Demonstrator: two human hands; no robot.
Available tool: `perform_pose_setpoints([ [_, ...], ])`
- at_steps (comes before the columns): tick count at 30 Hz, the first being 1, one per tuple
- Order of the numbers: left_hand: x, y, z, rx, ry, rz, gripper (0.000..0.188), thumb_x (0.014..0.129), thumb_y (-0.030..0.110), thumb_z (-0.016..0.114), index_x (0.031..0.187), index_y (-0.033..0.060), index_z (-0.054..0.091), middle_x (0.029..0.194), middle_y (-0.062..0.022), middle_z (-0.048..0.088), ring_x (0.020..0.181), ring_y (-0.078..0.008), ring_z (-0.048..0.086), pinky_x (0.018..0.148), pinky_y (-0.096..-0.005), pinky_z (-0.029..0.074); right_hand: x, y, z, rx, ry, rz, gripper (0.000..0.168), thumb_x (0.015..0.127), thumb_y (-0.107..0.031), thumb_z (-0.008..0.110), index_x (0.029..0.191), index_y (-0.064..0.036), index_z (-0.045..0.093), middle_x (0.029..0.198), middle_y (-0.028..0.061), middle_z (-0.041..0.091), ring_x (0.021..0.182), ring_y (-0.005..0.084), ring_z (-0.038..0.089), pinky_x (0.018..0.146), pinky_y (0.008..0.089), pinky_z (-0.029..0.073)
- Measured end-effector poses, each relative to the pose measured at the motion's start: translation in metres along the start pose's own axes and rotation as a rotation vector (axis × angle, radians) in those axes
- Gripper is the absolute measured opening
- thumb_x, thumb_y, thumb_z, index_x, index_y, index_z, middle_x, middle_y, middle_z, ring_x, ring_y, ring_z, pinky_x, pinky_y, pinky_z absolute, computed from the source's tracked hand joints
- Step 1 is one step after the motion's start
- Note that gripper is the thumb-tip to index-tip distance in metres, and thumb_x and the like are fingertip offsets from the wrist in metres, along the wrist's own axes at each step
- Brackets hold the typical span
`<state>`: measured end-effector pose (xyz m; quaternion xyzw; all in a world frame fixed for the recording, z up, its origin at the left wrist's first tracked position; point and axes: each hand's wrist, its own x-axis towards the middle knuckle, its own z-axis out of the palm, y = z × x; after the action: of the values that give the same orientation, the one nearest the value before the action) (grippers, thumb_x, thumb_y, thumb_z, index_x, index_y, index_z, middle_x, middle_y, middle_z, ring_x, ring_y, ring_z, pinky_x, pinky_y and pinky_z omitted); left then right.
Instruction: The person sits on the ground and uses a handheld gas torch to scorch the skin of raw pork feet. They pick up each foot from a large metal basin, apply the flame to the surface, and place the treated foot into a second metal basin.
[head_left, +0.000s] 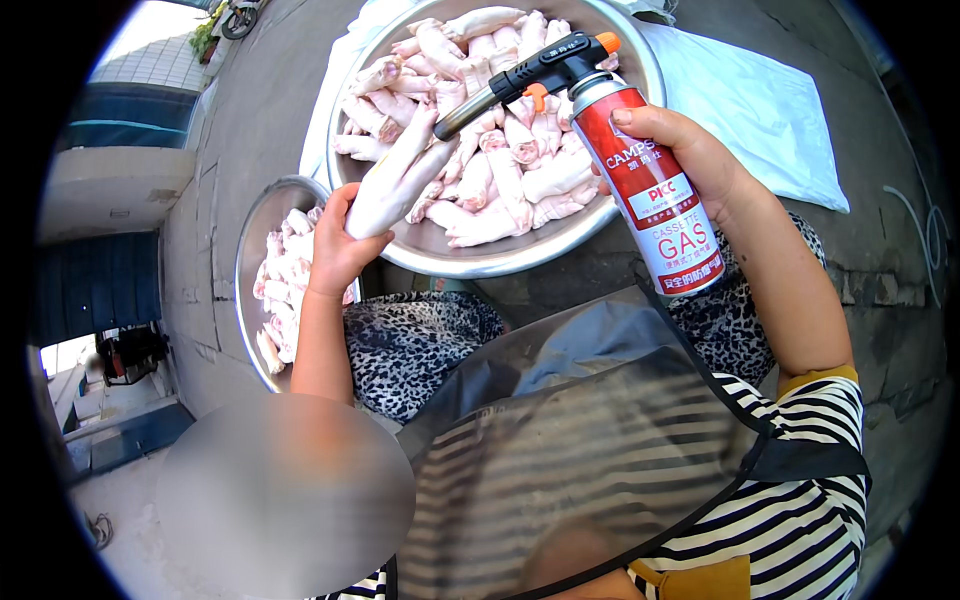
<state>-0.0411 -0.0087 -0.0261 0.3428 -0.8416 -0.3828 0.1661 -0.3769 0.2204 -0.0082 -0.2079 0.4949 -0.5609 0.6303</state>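
My left hand (337, 244) grips a pale pig's trotter (394, 180) by one end, its cleft toes pointing up over the rim of a large metal basin (487, 266). My right hand (675, 150) is closed around a red and white gas canister (649, 195) with a black blowtorch head (544, 67) on top. The torch's metal nozzle (465, 112) points at the toes of the held trotter, close to or touching them; I cannot tell which. No flame shows. Several more trotters (510, 180) are heaped in the large basin.
A smaller metal basin (251, 217) with more pale trotter pieces (289, 262) stands at the left, partly behind my left forearm. White plastic sheeting (750, 112) lies under and beside the large basin on the concrete ground (247, 112). A pale hose (926, 225) lies at the far right.
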Motion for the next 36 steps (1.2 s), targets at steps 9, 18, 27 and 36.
perform_pose_setpoints([
  [9,-0.01,-0.009,-0.005,0.031,0.043,-0.02,0.059,0.064,0.005,0.076,0.118,0.0009,0.053,0.107,-0.0079,0.061,0.101,-0.0165,0.058,0.09,-0.0306,0.046,0.012,0.002,0.014,-0.033,0.049,0.023,0.048,0.083,-0.041,0.067,0.108,-0.001,0.055,0.084,0.0141,0.069,0.066,0.0179,0.069,0.057,0.0298,0.058],
  [18,0.014,-0.023,-0.006,0.237,-0.062,-0.149,0.063,0.061,0.015,0.077,0.118,0.0002,0.055,0.104,-0.0177,0.065,0.095,-0.0273,0.064,0.083,-0.034,0.05,0.037,0.012,0.019,-0.043,0.166,0.078,0.049,0.087,-0.041,0.059,0.105,0.005,0.055,0.082,0.0161,0.067,0.065,0.0223,0.068,0.056,0.0317,0.058],
  [27,-0.007,-0.094,-0.067,-0.643,0.655,-0.59,0.042,0.073,0.009,0.074,0.109,-0.0011,0.055,0.097,-0.0138,0.063,0.081,-0.0257,0.065,0.057,-0.0335,0.058,0.079,0.002,-0.012,0.112,0.229,-0.097,0.053,0.087,-0.041,0.062,0.113,0.003,0.05,0.089,0.0193,0.067,0.072,0.0269,0.069,0.065,0.0371,0.06],
  [36,-0.014,-0.158,-0.113,-1.109,1.205,-0.122,0.057,0.09,0.011,0.06,0.139,0.0042,0.031,0.148,-0.0246,0.026,0.137,-0.0366,0.033,0.097,-0.0546,0.049,0.07,-0.015,-0.019,0.225,0.285,-0.242,0.052,0.089,-0.04,0.057,0.113,0.006,0.051,0.093,0.0207,0.067,0.076,0.0286,0.069,0.067,0.0383,0.06],
])
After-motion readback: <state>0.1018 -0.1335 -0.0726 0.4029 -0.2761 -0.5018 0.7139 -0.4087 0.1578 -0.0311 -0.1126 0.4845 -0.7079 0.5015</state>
